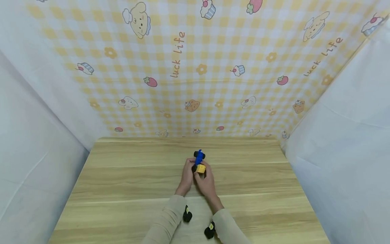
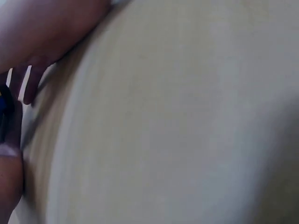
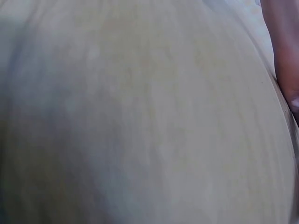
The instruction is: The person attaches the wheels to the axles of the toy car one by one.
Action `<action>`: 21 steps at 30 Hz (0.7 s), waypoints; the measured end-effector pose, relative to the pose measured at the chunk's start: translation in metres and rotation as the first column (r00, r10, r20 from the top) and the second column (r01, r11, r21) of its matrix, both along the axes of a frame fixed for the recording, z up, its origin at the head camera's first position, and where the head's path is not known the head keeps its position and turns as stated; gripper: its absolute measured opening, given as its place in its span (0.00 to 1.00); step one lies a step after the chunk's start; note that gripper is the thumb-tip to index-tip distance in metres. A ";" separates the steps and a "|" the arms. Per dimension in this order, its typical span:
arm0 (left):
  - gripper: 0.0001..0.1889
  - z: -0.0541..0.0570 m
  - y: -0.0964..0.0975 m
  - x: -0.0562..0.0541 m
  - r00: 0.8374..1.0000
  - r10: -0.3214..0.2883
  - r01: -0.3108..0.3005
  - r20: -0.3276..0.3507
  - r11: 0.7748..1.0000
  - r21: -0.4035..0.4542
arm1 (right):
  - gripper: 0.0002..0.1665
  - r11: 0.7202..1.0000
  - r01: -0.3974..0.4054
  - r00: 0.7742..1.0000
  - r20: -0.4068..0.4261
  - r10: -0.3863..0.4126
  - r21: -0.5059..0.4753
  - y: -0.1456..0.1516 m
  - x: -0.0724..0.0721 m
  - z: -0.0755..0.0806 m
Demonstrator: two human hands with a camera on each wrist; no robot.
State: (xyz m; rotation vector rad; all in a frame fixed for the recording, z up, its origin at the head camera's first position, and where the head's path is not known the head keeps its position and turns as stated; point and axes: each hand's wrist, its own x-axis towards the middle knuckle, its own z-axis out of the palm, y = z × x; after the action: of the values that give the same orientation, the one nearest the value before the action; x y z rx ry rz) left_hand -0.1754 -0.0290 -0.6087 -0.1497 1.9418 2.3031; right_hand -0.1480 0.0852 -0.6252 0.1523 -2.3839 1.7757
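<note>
Both hands hold a small toy car [image 1: 199, 159] over the far middle of the wooden table in the head view. It has a blue body, black wheels and a yellow block [image 1: 200, 168] at the near end. My left hand [image 1: 186, 176] grips its left side, by a near wheel. From the right, my right hand [image 1: 208, 181] pinches around the yellow block, thumb at the near side. In the left wrist view only a dark and blue bit of the toy car [image 2: 4, 103] shows at the left edge, among fingers. The right wrist view does not show the toy.
Two black wheel-like pieces with yellow parts lie near the forearms: one piece [image 1: 187, 214] beside the left sleeve, another piece [image 1: 210, 230] against the right sleeve. A checked cloth [image 1: 201, 84] hangs behind the table [image 1: 128, 179], and white cloth [image 1: 344, 135] encloses both sides.
</note>
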 end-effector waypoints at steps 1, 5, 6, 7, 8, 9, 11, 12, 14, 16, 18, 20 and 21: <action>0.16 -0.001 0.002 0.001 1.000 0.005 -0.005 -0.014 1.000 -0.013 | 0.35 0.999 0.030 1.000 0.007 -0.030 -0.011 0.001 0.000 -0.001; 0.14 -0.005 0.011 0.005 0.997 0.058 -0.060 -0.050 0.997 -0.047 | 0.35 0.991 0.131 0.991 -0.015 -0.131 -0.008 0.002 -0.001 -0.003; 0.14 -0.006 0.013 0.007 0.995 0.074 -0.077 -0.060 0.995 -0.060 | 0.35 0.989 0.150 0.988 -0.020 -0.150 0.006 0.001 -0.001 -0.002; 0.13 -0.007 0.014 0.008 0.994 0.087 -0.092 -0.073 0.993 -0.073 | 0.35 0.986 0.168 0.986 -0.026 -0.167 0.024 0.001 -0.001 -0.002; 0.13 -0.008 0.016 0.009 0.991 0.100 -0.108 -0.090 0.990 -0.094 | 0.35 0.983 0.181 0.983 -0.028 -0.180 0.038 0.000 -0.002 -0.002; 0.12 -0.009 0.017 0.010 0.988 0.111 -0.124 -0.106 0.985 -0.120 | 0.35 0.980 0.192 0.981 -0.027 -0.191 0.052 0.000 -0.002 -0.001; 0.11 -0.012 0.020 0.013 0.979 0.134 -0.161 -0.151 0.971 -0.179 | 0.35 0.975 0.207 0.978 -0.016 -0.207 0.078 -0.001 -0.001 -0.001; 0.11 -0.013 0.021 0.014 0.974 0.146 -0.182 -0.174 0.961 -0.209 | 0.34 0.972 0.213 0.977 -0.014 -0.213 0.097 -0.001 -0.001 -0.001; 0.10 -0.015 0.021 0.015 0.961 0.168 -0.223 -0.220 0.941 -0.256 | 0.34 0.969 0.217 0.976 0.000 -0.218 0.121 -0.001 -0.001 -0.001; 0.10 -0.016 0.022 0.016 0.947 0.182 -0.259 -0.265 0.921 -0.290 | 0.32 0.965 0.219 0.975 0.000 -0.222 0.147 -0.001 -0.001 -0.001; 0.11 -0.016 0.022 0.016 0.935 0.185 -0.281 -0.302 0.906 -0.316 | 0.31 0.961 0.219 0.975 -0.013 -0.220 0.166 -0.001 -0.001 -0.001; 0.11 -0.016 0.023 0.015 0.928 0.181 -0.294 -0.325 0.892 -0.342 | 0.30 0.959 0.215 0.977 -0.032 -0.213 0.182 -0.001 -0.002 -0.001; 0.11 -0.015 0.023 0.014 0.925 0.181 -0.301 -0.333 0.885 -0.355 | 0.29 0.957 0.215 0.977 -0.046 -0.210 0.192 -0.001 -0.003 -0.001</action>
State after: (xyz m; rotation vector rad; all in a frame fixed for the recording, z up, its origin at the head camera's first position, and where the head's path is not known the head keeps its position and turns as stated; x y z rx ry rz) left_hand -0.1611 -0.0058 -0.6241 -0.1004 2.6794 2.1265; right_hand -0.1506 0.0845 -0.6263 -0.0575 -2.4488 1.4365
